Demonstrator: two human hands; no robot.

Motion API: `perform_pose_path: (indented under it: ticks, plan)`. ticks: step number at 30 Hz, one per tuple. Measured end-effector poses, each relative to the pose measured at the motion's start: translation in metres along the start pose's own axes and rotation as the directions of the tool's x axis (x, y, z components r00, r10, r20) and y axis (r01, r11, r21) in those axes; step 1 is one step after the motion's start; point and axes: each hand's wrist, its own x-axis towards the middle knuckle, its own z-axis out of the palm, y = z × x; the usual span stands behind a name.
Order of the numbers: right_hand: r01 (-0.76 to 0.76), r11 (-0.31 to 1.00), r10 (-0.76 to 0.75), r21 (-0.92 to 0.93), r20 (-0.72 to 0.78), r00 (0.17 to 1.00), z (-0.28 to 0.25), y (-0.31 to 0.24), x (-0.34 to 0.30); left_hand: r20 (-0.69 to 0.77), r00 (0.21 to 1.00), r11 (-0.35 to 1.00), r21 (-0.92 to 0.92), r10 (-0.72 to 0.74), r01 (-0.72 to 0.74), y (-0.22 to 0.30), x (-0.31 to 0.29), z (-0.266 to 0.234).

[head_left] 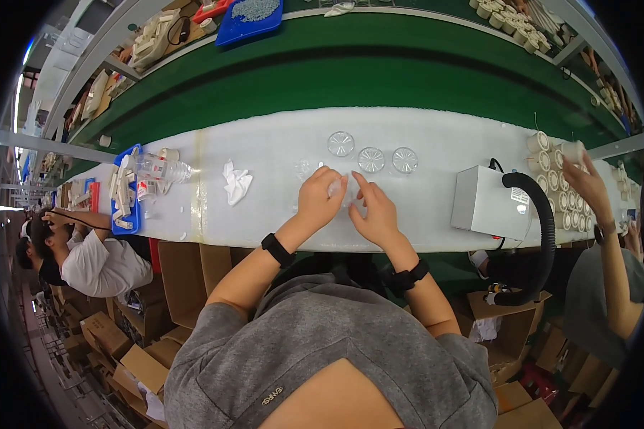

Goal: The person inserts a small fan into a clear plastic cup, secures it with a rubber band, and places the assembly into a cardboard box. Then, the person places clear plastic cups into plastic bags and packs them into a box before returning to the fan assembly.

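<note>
My left hand [320, 199] is closed, with a small clear plastic piece [334, 187] between its thumb and fingers. Close to its right, my right hand [376, 213] has its index finger and thumb apart, pointing toward that piece; I see nothing gripped in it. Just beyond the hands, three clear round plastic discs [371, 159] with a ribbed pattern lie on the white work surface [265, 143]. Fainter clear pieces [306, 169] lie beyond the left hand, hard to make out. Both wrists wear black bands.
A crumpled white tissue [237, 183] lies left. Farther left are a blue tray [126, 193] of white parts and a clear bottle [157, 168]. Right stands a grey box [483, 200] with a black hose [544, 229], then white round parts [562, 193] and a co-worker's hand [587, 187].
</note>
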Motion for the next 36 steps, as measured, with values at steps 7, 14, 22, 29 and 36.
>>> perform_pose_path:
  ticks: [7,14,22,29,36]
  plan:
    - [-0.047,0.977,0.019,0.208,0.136,0.991,0.004,0.009,0.009,0.059,0.996,0.962,-0.260,-0.074,0.086,0.033,0.024,-0.010]
    - [-0.288,0.811,0.157,0.509,0.285,0.946,0.012,0.035,0.026,0.004,1.000,0.999,0.017,0.028,-0.028,0.017,0.015,-0.013]
    - [-0.180,0.866,0.144,0.467,0.112,0.983,-0.015,0.024,0.021,0.205,0.979,0.985,-0.166,-0.002,0.037,-0.026,0.017,-0.008]
    - [-0.210,0.965,0.235,-0.158,0.158,0.959,0.014,-0.007,-0.008,0.291,0.956,0.824,-0.531,-0.041,0.197,-0.006,0.037,-0.044]
    - [-0.389,0.885,0.342,-0.255,-0.208,0.916,0.024,-0.021,-0.059,0.095,0.976,0.673,-0.737,0.196,-0.064,-0.007,0.038,-0.116]
